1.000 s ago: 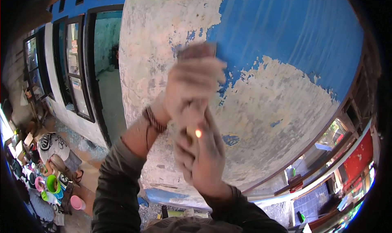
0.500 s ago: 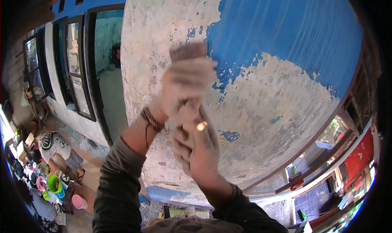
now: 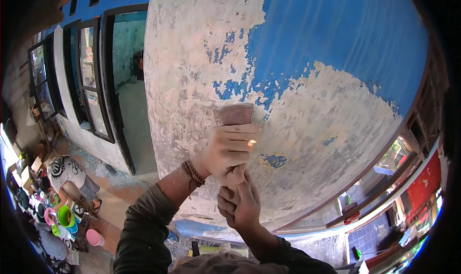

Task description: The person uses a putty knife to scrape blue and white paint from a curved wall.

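Note:
My left hand (image 3: 229,151) grips a wide flat scraper (image 3: 234,114) just below its rusty blade, which is pressed flat against the wall (image 3: 307,110). My right hand (image 3: 240,204) is wrapped around the lower end of the scraper's handle, right under the left hand. The wall is bare grey plaster with blue paint left on its upper right and in small flakes around the blade. A braided band sits on my left wrist.
A dark-framed doorway (image 3: 126,82) and windows (image 3: 89,82) lie to the left. Several coloured plastic bowls (image 3: 65,216) and a patterned sack (image 3: 65,170) sit on the ground at lower left. A small blue paint patch (image 3: 274,160) remains right of my hands.
Both hands with the scraper have moved down the wall and a little right; the blade now sits lower on the plaster.

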### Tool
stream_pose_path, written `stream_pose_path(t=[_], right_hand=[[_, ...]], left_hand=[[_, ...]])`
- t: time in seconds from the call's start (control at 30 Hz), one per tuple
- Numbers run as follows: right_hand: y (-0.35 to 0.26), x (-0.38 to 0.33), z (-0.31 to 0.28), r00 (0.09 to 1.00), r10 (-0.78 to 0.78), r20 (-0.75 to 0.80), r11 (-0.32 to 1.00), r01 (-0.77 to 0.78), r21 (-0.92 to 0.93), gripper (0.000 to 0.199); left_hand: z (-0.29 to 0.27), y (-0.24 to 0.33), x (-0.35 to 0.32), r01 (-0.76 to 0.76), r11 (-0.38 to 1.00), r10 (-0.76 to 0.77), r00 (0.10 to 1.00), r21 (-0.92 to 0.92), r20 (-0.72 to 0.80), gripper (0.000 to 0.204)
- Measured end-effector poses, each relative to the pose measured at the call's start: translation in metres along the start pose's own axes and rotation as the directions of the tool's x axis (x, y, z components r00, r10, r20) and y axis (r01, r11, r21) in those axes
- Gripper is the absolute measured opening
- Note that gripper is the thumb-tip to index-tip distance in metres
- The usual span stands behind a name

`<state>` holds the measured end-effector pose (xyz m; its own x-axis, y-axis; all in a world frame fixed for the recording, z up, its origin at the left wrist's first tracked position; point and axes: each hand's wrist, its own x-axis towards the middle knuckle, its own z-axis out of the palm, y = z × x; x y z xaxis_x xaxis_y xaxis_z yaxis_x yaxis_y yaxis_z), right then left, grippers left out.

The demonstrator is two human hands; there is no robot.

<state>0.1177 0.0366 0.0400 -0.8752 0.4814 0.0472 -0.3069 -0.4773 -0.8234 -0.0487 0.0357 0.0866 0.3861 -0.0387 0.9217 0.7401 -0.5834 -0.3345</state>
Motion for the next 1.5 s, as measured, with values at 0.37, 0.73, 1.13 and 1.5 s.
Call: stream_pose_path(t=[0.37,0.73,1.13,1.5], right_hand=[[0.001,0.000,-0.011,1.000,-0.020,-0.002,1.000,0.020,-0.007,0.035],[-0.005,-0.007,0.011,0.998,-0.008,-0.054,1.000,0.009,0.005,0.032],[-0.030,0.007,0.021,0.998,-0.041,0.041,0.997,0.038,0.060,0.032],[-0.033,-0.004,0.024,0.999,-0.048,-0.025,0.991,0.051,0.124,0.037]], left_hand=[[0.016,0.009,-0.009,0.056,0.997,-0.056,0.998,-0.049,0.012,0.022],[0.008,-0.001,-0.010,0.004,1.000,-0.004,1.000,-0.025,0.019,0.014],[-0.009,-0.017,0.040,-0.020,0.997,0.031,0.988,-0.070,0.152,0.012],[0.000,-0.021,0.053,-0.026,0.990,0.043,0.992,-0.135,0.123,0.016]])
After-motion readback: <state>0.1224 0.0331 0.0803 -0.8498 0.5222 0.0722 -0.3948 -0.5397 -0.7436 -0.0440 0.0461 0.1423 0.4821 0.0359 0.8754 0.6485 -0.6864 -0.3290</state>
